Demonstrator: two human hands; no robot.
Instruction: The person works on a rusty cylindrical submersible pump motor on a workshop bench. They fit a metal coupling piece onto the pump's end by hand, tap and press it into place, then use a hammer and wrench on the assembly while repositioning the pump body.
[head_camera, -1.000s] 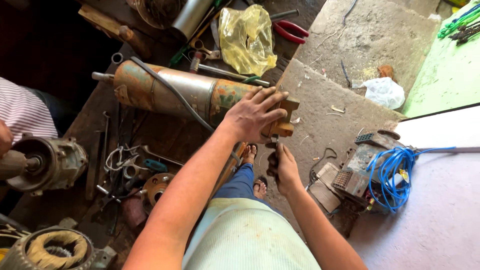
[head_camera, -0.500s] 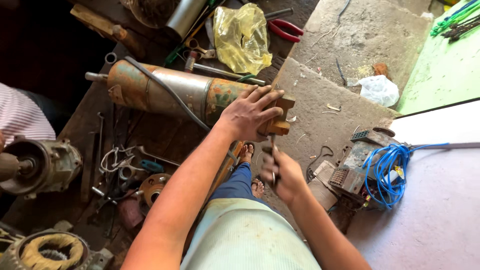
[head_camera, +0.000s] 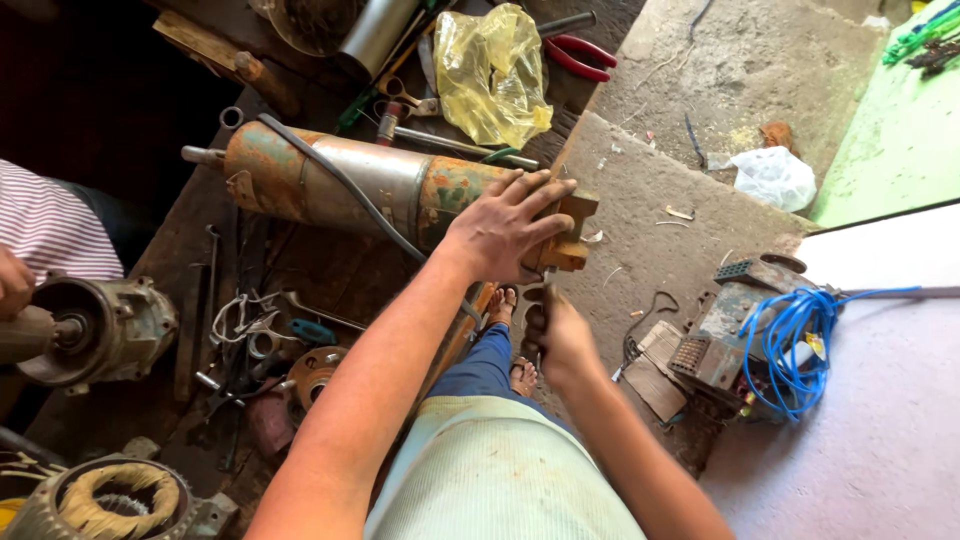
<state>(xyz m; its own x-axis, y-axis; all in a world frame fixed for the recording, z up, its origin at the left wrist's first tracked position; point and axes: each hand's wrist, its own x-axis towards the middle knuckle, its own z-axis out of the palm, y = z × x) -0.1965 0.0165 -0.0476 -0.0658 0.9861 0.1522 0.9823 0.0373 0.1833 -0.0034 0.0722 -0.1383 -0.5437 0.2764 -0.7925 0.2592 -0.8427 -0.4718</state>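
Note:
A long rusty metal cylinder (head_camera: 340, 185), a pump body with a grey cable along it, lies across the dark workbench. My left hand (head_camera: 505, 228) presses flat, fingers spread, on the cylinder's right end, over its rusty flange (head_camera: 572, 235). Just below that end, my right hand (head_camera: 560, 335) is closed around a metal tool (head_camera: 532, 298), a wrench by the look of it, pointing up at the flange. My feet show beneath the bench edge.
A yellow plastic bag (head_camera: 490, 70), red-handled pliers (head_camera: 580, 55) and loose tools lie behind the cylinder. Another person in a striped shirt (head_camera: 50, 225) holds a motor (head_camera: 95, 330) at left. A wound stator (head_camera: 115, 500) sits bottom left; a small motor with blue wire (head_camera: 785, 335) stands at right.
My right hand with the tool has shifted slightly under the flange. The view has drifted a little; my left hand stays on the cylinder's end.

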